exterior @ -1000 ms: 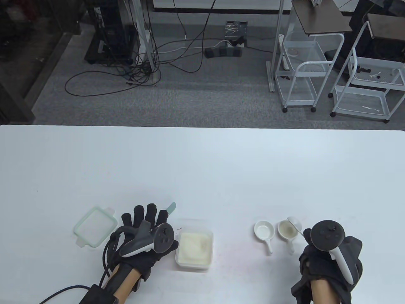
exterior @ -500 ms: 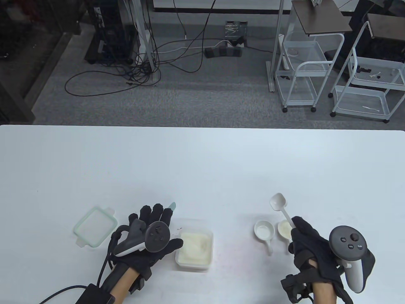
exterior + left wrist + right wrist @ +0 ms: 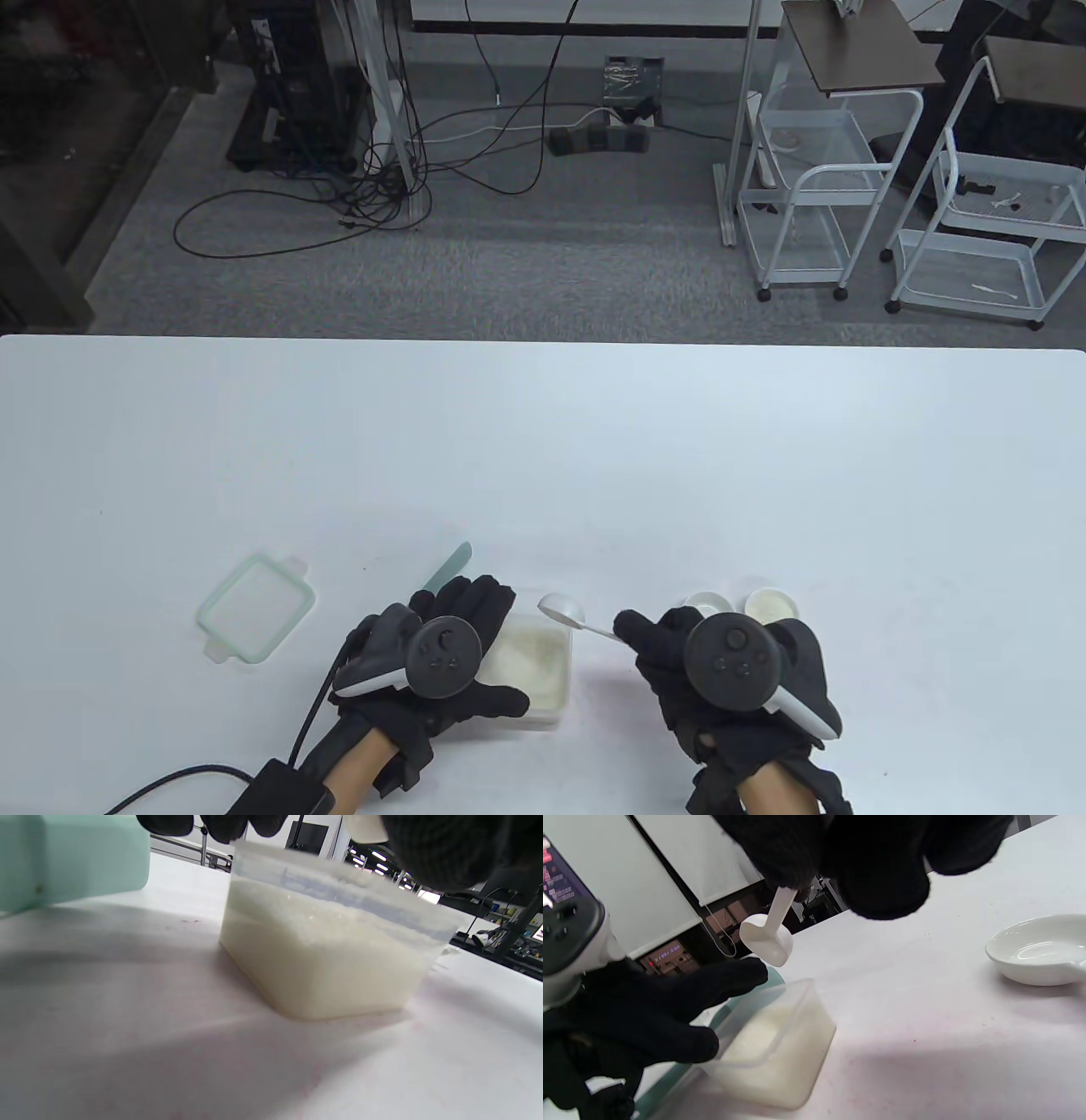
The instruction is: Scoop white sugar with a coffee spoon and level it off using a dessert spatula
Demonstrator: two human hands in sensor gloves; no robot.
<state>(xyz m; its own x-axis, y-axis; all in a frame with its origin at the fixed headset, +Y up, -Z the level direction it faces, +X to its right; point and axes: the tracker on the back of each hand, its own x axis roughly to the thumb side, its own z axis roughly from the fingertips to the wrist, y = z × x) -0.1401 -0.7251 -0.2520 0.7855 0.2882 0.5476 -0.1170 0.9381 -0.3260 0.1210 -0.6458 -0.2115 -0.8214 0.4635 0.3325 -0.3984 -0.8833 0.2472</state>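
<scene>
Both hands are busy: the right hand (image 3: pixel 721 671) is pinching the small white plastic coffee spoon (image 3: pixel 567 609) over the clear sugar tub (image 3: pixel 534 666), about to dip; the left hand (image 3: pixel 441 671), fingers spread, is steadying the tub beside the mint spatula (image 3: pixel 448 567).

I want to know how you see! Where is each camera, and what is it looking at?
Table view: up high, looking down at the white table; left hand and right hand show.
Left wrist view: low by the tabletop, facing the sugar tub; fingertips on top.
Right wrist view: under the right hand, facing the coffee spoon; left hand too.
All three share the sugar tub.
</scene>
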